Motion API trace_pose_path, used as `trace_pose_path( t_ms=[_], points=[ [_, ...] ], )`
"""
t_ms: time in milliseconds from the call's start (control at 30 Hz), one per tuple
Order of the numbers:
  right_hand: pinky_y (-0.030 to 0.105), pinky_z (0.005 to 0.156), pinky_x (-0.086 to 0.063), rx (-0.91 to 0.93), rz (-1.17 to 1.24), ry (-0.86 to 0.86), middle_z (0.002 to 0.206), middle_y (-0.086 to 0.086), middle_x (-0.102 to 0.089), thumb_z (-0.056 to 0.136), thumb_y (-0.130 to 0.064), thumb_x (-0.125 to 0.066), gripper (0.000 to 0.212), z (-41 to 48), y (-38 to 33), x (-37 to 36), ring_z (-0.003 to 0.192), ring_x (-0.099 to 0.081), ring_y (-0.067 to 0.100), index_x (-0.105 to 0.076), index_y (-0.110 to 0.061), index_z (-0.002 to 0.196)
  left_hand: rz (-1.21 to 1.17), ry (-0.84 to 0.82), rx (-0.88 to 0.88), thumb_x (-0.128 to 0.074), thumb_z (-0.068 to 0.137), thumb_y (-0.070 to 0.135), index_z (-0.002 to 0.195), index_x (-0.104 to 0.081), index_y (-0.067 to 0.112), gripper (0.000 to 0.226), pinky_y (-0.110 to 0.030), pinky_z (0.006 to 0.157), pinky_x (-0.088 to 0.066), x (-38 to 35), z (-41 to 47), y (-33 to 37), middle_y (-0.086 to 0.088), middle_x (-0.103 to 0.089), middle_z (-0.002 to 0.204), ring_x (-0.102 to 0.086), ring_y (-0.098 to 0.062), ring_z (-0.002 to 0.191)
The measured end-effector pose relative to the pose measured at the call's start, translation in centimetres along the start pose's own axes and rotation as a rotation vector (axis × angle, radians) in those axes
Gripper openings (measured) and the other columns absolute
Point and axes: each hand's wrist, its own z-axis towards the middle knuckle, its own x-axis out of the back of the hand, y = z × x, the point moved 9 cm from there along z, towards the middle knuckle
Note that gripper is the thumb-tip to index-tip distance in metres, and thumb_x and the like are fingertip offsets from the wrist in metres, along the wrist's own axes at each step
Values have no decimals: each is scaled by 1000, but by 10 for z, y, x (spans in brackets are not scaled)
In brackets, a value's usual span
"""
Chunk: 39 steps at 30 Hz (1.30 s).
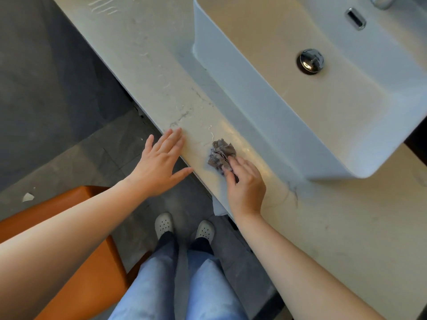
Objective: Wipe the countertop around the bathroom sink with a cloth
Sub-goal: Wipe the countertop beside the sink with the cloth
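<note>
A crumpled grey cloth (220,153) lies on the pale marbled countertop (150,56), in the narrow strip between the front edge and the white vessel sink (254,107). My right hand (246,187) rests on the near part of the cloth, fingers curled over it and pressing it to the stone. My left hand (160,167) is spread flat with straight fingers; its fingertips lie on the counter's front edge, left of the cloth. Thin wet streaks show on the stone beyond the cloth.
The sink holds a chrome drain plug (310,61), an overflow slot (355,19) and a tap base at the top edge. An orange chair (76,257) stands at the lower left on the dark tiled floor (53,93). My feet wear pale clogs (184,227).
</note>
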Motion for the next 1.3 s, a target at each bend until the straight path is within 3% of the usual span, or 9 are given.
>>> trace_pose_path(
  t_ms=[167, 333, 467, 633, 767, 933, 1167, 1300],
  points=[
    [23, 89, -45, -15, 65, -105, 108, 2, -71, 76, -11, -68, 31, -32, -26, -10, 99, -65, 20, -72, -12, 107, -14, 41, 40, -33, 91, 57, 151, 4, 17, 81, -47, 118, 2, 20, 7, -25, -4, 13, 158, 16, -21, 144],
    [19, 89, -48, -190, 373, -275, 104, -16, -66, 78, -10, -74, 32, -50, -38, -15, 99, -64, 6, -70, -19, 108, 8, -26, 88, -29, 90, 63, 150, 10, 15, 86, -47, 118, 3, 22, 28, -48, -8, 19, 157, 19, -24, 144],
    [21, 85, -50, -270, 437, -99, 102, -17, -69, 81, -14, -71, 27, -25, -30, 15, 97, -65, 3, -71, -22, 107, 50, -76, 66, -22, 86, 68, 149, 13, 16, 89, -47, 117, 5, 12, 31, -52, -6, 26, 155, 25, -22, 141],
    [16, 75, -48, -281, 224, 160, 95, -9, -70, 86, -17, -66, 19, 35, 11, 49, 85, -64, 9, -72, -15, 104, 57, -87, 52, -15, 83, 72, 149, 15, 18, 90, -50, 117, 4, 9, 31, -54, -4, 29, 153, 28, -21, 140],
    [29, 98, -43, -285, 51, 68, 119, 8, -66, 89, -20, -62, 31, 53, 40, 27, 111, -58, 22, -65, -5, 117, 49, -85, 41, -12, 80, 74, 148, 16, 18, 92, -50, 117, 6, 7, 31, -55, -3, 30, 153, 30, -22, 139],
    [32, 104, -35, -254, 5, 76, 130, 10, -59, 95, -32, -46, 43, 51, 33, 5, 122, -51, 25, -60, -4, 123, 54, -69, 33, -12, 79, 75, 148, 17, 19, 94, -51, 116, 6, 5, 31, -56, -3, 30, 153, 31, -22, 139],
    [17, 86, -32, -315, 38, 201, 117, 5, -67, 89, -19, -61, 26, 66, 23, -6, 105, -57, 27, -70, -7, 111, 61, -70, 9, -12, 80, 75, 148, 17, 21, 92, -51, 116, 6, 5, 33, -58, -3, 31, 153, 32, -21, 138],
    [16, 90, -32, -308, 69, 136, 117, 6, -66, 87, -19, -65, 28, 43, 9, -17, 109, -55, 25, -69, -9, 112, 59, -61, -3, -12, 80, 75, 148, 17, 22, 91, -52, 116, 5, 5, 33, -59, -2, 31, 153, 30, -21, 139]
  ],
)
